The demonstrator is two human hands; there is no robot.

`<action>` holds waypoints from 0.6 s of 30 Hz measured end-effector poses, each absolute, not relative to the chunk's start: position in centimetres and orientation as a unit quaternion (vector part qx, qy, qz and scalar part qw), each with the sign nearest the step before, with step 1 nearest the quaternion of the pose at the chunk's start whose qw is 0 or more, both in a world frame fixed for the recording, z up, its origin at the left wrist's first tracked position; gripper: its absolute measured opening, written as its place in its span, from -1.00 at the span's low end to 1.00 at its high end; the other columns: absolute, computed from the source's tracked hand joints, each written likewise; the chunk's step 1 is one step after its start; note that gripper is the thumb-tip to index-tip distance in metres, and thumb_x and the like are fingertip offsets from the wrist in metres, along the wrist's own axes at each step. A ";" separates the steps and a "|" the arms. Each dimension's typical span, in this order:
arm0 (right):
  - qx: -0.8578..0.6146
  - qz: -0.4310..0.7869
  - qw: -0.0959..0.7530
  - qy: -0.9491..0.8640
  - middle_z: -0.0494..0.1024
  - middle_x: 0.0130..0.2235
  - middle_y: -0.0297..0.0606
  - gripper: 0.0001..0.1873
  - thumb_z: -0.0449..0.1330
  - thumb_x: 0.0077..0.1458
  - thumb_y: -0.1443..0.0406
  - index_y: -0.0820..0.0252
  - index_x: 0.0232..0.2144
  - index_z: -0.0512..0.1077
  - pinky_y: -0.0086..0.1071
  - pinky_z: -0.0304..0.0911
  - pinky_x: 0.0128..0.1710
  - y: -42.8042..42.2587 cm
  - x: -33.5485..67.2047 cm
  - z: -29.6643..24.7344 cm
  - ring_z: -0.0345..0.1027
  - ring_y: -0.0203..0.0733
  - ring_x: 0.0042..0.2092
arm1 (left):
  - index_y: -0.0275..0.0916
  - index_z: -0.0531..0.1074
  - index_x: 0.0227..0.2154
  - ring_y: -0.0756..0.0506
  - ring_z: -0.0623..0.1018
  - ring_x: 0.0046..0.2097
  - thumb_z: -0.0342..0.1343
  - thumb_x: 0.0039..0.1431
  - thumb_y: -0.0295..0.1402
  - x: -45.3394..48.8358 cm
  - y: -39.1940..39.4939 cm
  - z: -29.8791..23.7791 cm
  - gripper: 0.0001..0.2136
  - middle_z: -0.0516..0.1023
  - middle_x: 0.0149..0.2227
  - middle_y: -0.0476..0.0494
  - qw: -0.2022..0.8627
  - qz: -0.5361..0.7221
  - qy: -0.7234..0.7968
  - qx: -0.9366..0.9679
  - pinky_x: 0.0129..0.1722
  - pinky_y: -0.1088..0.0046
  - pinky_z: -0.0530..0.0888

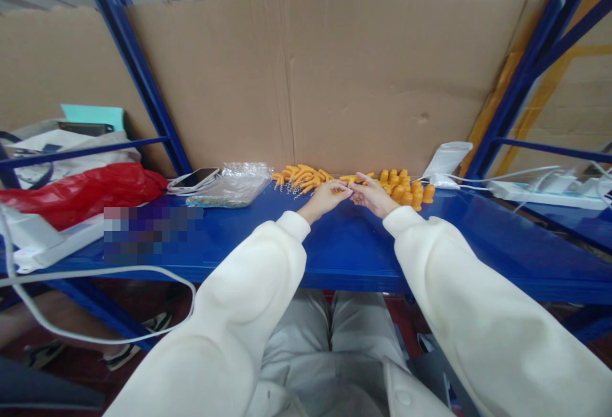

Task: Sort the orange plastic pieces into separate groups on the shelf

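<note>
My left hand (327, 199) and my right hand (371, 196) meet over the back part of the blue table (349, 245). The fingertips of both are pinched together around something too small to make out. Just behind and left of my left hand lies a pile of orange, finger-like pieces (306, 178) with small metal chains or hooks hanging from them. More orange pieces show behind my fingers. Several short, rounded orange caps (401, 187) stand and lie in a cluster to the right of my right hand.
Left of the pile lie clear plastic bags (234, 186) and a phone (195, 178) with a white cable. A red bag (90, 194) and a white power strip (62, 245) sit further left. Cardboard (358, 79) walls the back. Another power strip (540, 194) lies right.
</note>
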State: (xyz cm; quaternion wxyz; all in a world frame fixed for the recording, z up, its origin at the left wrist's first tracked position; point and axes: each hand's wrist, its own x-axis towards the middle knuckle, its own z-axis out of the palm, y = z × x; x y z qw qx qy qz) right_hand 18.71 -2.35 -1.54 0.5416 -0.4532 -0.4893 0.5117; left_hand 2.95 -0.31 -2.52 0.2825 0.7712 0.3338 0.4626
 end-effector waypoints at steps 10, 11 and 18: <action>-0.578 0.179 0.479 -0.636 0.52 0.14 0.01 -0.51 0.16 0.19 0.34 0.25 0.17 0.41 -0.21 0.42 0.07 0.5 20.3 -3.2 0.47 -0.07 0.10 | -0.27 0.57 -0.46 -0.08 0.60 -0.17 0.28 0.10 -0.45 3.0 -0.3 -2.2 -0.94 0.67 -0.32 -0.10 0.401 0.516 0.396 0.645 0.03 0.30 0.49; -0.590 0.127 0.440 -0.665 0.49 0.18 0.05 -0.52 0.16 0.18 0.36 0.29 0.16 0.43 -0.17 0.34 0.17 0.5 20.4 -3.2 0.41 -0.03 0.18 | -0.28 0.57 -0.45 -0.07 0.60 -0.18 0.27 0.11 -0.45 3.0 -0.4 -2.1 -0.95 0.67 -0.33 -0.09 0.406 0.521 0.406 0.631 0.01 0.31 0.50; -0.564 0.043 0.189 -0.802 0.41 0.27 0.08 -0.44 0.26 0.12 0.38 0.30 0.19 0.44 -0.17 0.18 0.31 -0.2 20.7 -3.4 0.31 0.04 0.29 | -0.27 0.52 -0.41 -0.06 0.60 -0.22 0.23 0.18 -0.41 2.3 0.6 -1.5 -0.92 0.64 -0.33 -0.08 0.387 0.550 0.447 0.589 -0.17 0.40 0.55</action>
